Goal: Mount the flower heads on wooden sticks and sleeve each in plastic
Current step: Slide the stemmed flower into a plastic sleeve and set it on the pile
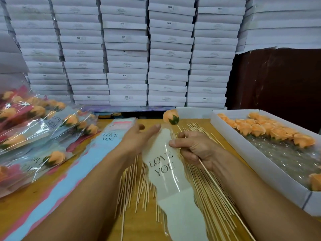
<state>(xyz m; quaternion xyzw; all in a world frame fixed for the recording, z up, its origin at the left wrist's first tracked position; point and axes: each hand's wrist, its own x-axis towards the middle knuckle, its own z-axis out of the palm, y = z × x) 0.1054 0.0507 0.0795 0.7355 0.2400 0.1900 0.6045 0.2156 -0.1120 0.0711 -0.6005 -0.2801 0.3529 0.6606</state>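
My right hand [194, 148] grips a thin wooden stick [218, 185] that carries an orange flower head [171, 116] with a green base at its far tip. My left hand [139, 136] holds the top of a pale plastic sleeve [166, 173] printed "LOVE YOU", fingers stretched along its upper edge. The flower sits just beyond the sleeve's top opening, outside it. Under both hands lie several loose wooden sticks [139, 193] scattered on the wooden table [22, 204].
A white box [260, 160] at the right holds several orange flower heads [271, 131] on bubble wrap. Sleeved flowers [40, 126] are piled at the left, beside a stack of empty sleeves [114, 131]. White cartons [128, 54] are stacked behind the table.
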